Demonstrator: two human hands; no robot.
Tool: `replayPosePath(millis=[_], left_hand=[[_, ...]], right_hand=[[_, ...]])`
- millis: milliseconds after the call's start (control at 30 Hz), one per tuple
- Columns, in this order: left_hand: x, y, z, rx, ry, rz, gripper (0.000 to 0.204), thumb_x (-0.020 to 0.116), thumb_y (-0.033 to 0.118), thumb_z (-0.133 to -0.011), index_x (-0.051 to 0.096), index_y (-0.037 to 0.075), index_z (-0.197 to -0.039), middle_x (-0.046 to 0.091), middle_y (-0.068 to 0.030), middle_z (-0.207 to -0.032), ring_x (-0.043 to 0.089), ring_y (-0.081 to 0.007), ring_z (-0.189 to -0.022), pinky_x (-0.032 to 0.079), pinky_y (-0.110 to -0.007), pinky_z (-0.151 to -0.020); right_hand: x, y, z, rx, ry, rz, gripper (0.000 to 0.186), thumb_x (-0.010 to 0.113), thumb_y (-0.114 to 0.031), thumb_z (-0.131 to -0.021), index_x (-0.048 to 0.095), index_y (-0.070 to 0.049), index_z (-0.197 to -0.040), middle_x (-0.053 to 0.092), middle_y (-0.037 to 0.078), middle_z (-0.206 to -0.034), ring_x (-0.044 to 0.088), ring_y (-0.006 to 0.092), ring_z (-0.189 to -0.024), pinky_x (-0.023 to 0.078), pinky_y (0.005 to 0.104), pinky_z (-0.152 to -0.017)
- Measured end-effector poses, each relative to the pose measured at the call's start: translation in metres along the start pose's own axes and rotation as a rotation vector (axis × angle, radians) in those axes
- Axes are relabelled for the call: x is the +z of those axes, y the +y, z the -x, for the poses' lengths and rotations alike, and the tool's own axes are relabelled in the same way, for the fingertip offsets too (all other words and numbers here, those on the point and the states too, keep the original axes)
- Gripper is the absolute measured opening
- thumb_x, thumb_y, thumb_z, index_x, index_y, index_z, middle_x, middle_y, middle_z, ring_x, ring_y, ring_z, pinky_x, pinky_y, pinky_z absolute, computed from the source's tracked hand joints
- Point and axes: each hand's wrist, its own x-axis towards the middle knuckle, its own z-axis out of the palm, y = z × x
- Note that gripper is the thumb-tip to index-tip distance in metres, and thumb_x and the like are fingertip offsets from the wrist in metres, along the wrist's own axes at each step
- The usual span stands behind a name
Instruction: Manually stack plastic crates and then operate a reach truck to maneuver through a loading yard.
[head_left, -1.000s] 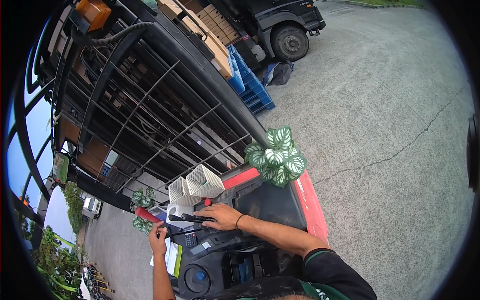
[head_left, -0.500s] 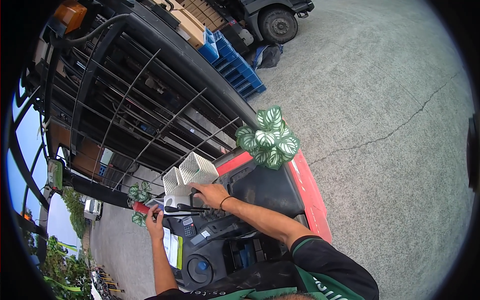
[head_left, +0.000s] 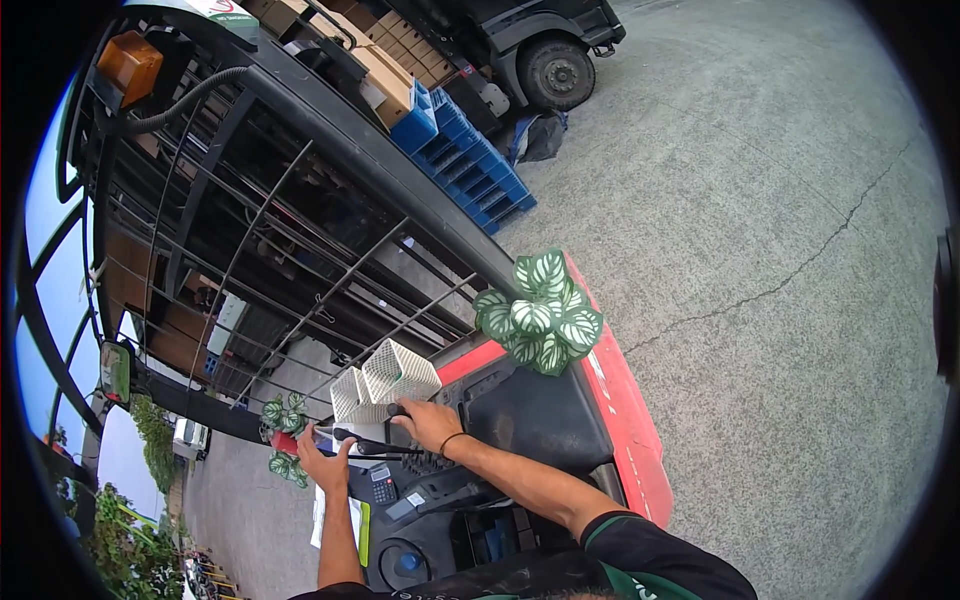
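My right hand (head_left: 432, 428) is closed on a black lever knob (head_left: 399, 410), just below two white perforated baskets (head_left: 400, 372). To its left, more black levers (head_left: 370, 446) rise from the control panel. My left hand (head_left: 322, 460) has its fingers apart beside those levers, near a red object (head_left: 283, 440). Below the levers lie a calculator (head_left: 382, 485) and papers with a lime-green edge (head_left: 362, 536). A round steering wheel (head_left: 403, 565) with a blue knob sits at the bottom.
The forklift's grille and mast (head_left: 300, 230) fill the upper left, above a leafy plant (head_left: 537, 320) on the red body (head_left: 632, 430). Ahead are stacked blue pallets (head_left: 470, 160), cartons, a bundled dark sheet (head_left: 542, 138) and a truck wheel (head_left: 557, 75). Cracked concrete (head_left: 780, 250) spans the right.
My right hand has moved from the middle levers onto the knob nearer the baskets. My left hand's fingers have opened from around a dark lever. The forklift's surroundings have shifted slightly with the head's movement.
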Motion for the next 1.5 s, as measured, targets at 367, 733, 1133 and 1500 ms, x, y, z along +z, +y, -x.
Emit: replayPosePath(millis=[367, 733, 1133, 1500], left_hand=[[0.004, 0.002, 0.034, -0.077, -0.093, 0.337, 0.109, 0.094, 0.021, -0.068, 0.033, 0.003, -0.157, 0.050, -0.0212, -0.143, 0.049, -0.0386, -0.132, 0.040, -0.045, -0.110], [-0.034, -0.125, 0.307, -0.618, -0.555, -0.500, 0.051, 0.066, 0.058, -0.090, 0.068, 0.012, -0.111, 0.062, -0.0199, -0.106, 0.065, -0.0415, -0.097, 0.052, -0.056, -0.084], [-0.156, -0.354, 0.314, -0.692, -0.898, -0.258, 0.047, 0.068, 0.036, -0.090, 0.049, 0.009, -0.123, 0.069, -0.0246, -0.098, 0.070, -0.0453, -0.087, 0.054, -0.058, -0.075], [-0.192, -0.419, 0.280, -0.708, -1.146, -0.262, 0.046, 0.059, 0.043, -0.099, 0.053, 0.002, -0.120, 0.069, -0.0314, -0.098, 0.070, -0.0449, -0.092, 0.056, -0.056, -0.081]], right_hand=[[-0.015, 0.019, 0.008, -0.025, -0.015, -0.017, 0.045, 0.060, -0.048, -0.099, 0.070, -0.006, -0.110, 0.074, 0.018, -0.103, 0.070, 0.0405, -0.096, 0.056, 0.0514, -0.080], [-0.007, 0.028, -0.022, -0.069, -0.052, 0.152, 0.058, 0.059, -0.063, -0.094, 0.071, -0.007, -0.102, 0.074, 0.015, -0.096, 0.071, 0.0378, -0.090, 0.056, 0.0496, -0.075], [0.160, -0.042, -0.043, -0.051, -0.045, 0.166, 0.052, 0.068, -0.059, -0.091, 0.075, -0.009, -0.101, 0.076, 0.008, -0.093, 0.072, 0.0323, -0.085, 0.055, 0.0437, -0.070], [0.263, -0.075, -0.017, 0.089, -0.097, 0.150, 0.047, 0.069, -0.054, -0.093, 0.076, -0.009, -0.105, 0.076, 0.014, -0.093, 0.073, 0.0345, -0.088, 0.056, 0.0438, -0.074]])
